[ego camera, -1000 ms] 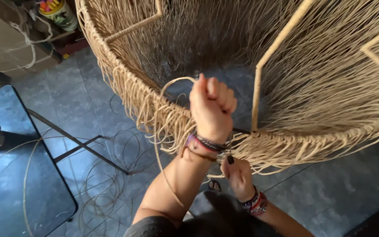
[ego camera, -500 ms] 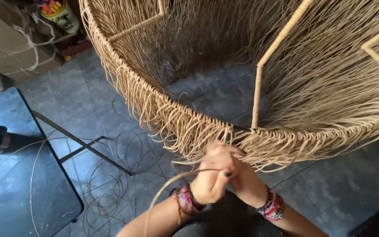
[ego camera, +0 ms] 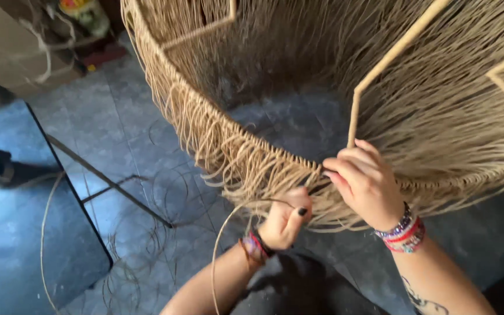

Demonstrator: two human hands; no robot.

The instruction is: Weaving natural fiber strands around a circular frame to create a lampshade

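Note:
A large round frame wrapped in tan woven cord point(ego camera: 252, 157) fills the upper view, with a thin metal upright point(ego camera: 380, 70) rising from its rim. My right hand point(ego camera: 364, 181) rests on top of the rim beside that upright, fingers pinching the weave. Just below the rim, my left hand point(ego camera: 286, 220) is closed on a loose tan cord strand point(ego camera: 224, 245) that loops down to the left. Both wrists wear beaded bracelets.
Loose cord ends hang as a fringe point(ego camera: 205, 140) under the rim. Coils of thin strand point(ego camera: 141, 233) lie on the blue-grey tiled floor. A dark glass-topped table with black metal legs point(ego camera: 88, 192) stands at the left. Boxes and clutter point(ego camera: 42, 52) sit at the upper left.
My left hand dropped from above the rim to below it, pulling the strand down. My right hand rose from under the rim to grip its top.

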